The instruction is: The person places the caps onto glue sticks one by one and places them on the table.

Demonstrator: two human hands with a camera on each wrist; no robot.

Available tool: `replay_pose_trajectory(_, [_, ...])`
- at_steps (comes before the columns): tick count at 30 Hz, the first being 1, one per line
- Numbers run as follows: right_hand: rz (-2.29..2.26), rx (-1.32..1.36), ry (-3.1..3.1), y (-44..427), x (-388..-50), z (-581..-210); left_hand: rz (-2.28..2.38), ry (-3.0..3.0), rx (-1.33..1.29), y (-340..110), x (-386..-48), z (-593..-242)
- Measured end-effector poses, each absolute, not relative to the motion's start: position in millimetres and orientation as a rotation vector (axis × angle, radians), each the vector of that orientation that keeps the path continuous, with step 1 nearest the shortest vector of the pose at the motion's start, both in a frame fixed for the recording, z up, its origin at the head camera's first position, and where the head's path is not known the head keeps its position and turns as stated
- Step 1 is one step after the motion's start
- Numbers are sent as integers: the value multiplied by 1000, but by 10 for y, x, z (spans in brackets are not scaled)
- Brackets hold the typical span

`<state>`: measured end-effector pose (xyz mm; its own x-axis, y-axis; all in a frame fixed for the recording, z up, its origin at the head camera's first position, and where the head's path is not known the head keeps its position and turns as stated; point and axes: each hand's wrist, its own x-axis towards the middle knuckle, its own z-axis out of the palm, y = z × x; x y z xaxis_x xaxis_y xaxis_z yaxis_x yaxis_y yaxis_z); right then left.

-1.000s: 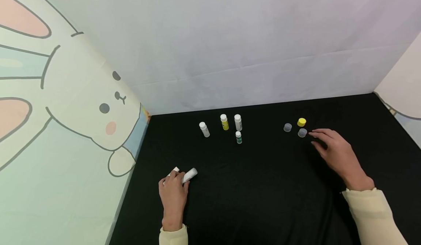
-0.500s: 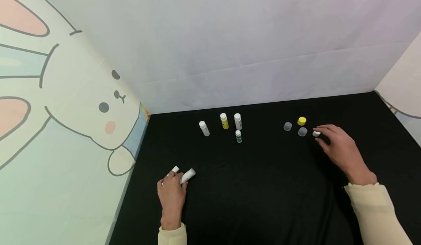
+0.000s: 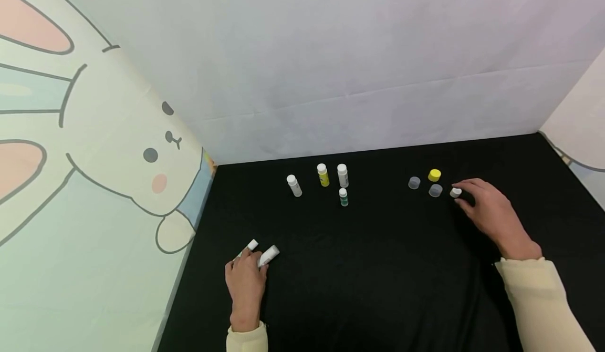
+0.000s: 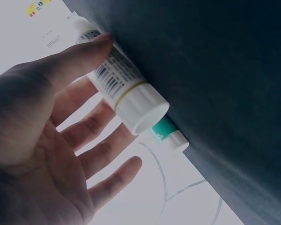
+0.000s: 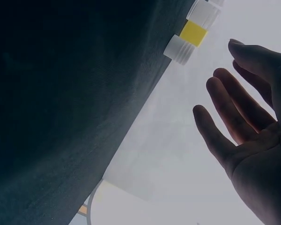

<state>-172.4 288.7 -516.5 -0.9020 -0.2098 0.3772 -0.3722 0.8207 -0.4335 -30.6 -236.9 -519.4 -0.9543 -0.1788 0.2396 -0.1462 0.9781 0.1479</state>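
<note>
My left hand (image 3: 246, 283) pinches a white glue stick (image 3: 268, 256) between thumb and fingers; its barcode label shows in the left wrist view. Beyond the fingers there is a thinner glue stick (image 4: 170, 134) with a green label and white cap, lying close to the black cloth; whether a finger touches it I cannot tell. My right hand (image 3: 492, 213) is beside a small white cap (image 3: 456, 192) on the cloth, thumb and fingers spread around it. In the right wrist view the fingers stand apart from the white cap (image 5: 180, 49).
Two translucent caps (image 3: 435, 190) and a yellow cap (image 3: 434, 175) sit left of the white one. Toward the back stand two white glue sticks (image 3: 294, 186), a yellow one (image 3: 323, 175) and a small green one (image 3: 343, 197). The black cloth (image 3: 368, 278) ends at a pale wall.
My right hand has shifted slightly right and its fingers have parted, so the white cap now shows on the cloth. The left hand has drifted slightly left with its glue stick.
</note>
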Motion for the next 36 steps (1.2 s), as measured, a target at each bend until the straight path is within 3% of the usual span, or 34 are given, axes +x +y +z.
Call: replay_pose_trajectory(36, [727, 456, -2869, 2993, -1929, -5198, -217, -2873, 331, -2427, -315, -5188])
